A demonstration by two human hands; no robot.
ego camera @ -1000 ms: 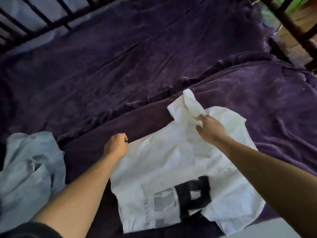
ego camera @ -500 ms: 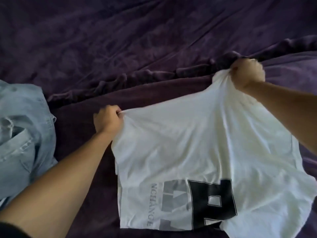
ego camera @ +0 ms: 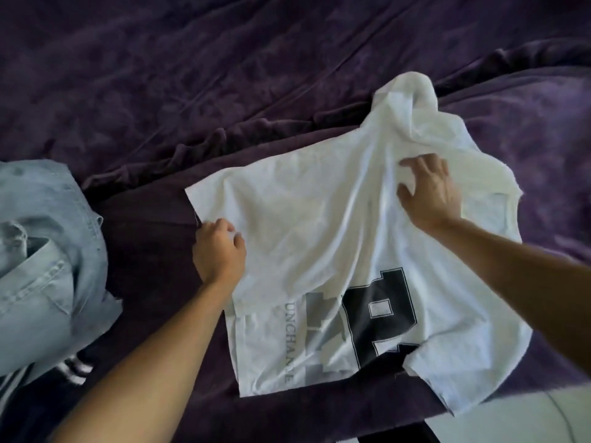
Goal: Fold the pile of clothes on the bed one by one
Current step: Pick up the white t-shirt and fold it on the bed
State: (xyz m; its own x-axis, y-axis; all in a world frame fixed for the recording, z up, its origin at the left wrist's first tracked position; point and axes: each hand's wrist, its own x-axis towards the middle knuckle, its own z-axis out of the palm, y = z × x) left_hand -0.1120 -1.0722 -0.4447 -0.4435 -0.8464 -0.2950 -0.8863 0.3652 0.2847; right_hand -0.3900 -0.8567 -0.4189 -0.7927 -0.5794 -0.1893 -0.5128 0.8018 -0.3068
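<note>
A white t-shirt (ego camera: 319,244) with a black and grey block print lies spread on the purple bedcover (ego camera: 224,91), still creased and bunched at its far end. My left hand (ego camera: 220,251) rests at the shirt's left edge, fingers curled on the cloth near a corner. Over the upper right part of the shirt, my right hand (ego camera: 428,193) lies flat with fingers spread, pressing the fabric. A light blue denim garment (ego camera: 41,260) sits crumpled at the left.
A dark garment with white stripes (ego camera: 73,369) peeks out under the denim at lower left. A ridge of rumpled purple blanket (ego camera: 192,145) runs across behind the shirt. A pale surface (ego camera: 511,417) shows at lower right past the bed edge.
The shirt was held stretched between both fists; now it lies on the bed. My right hand let go of the far end and moved onto the shirt, fingers spread. My left hand slid down along the left edge.
</note>
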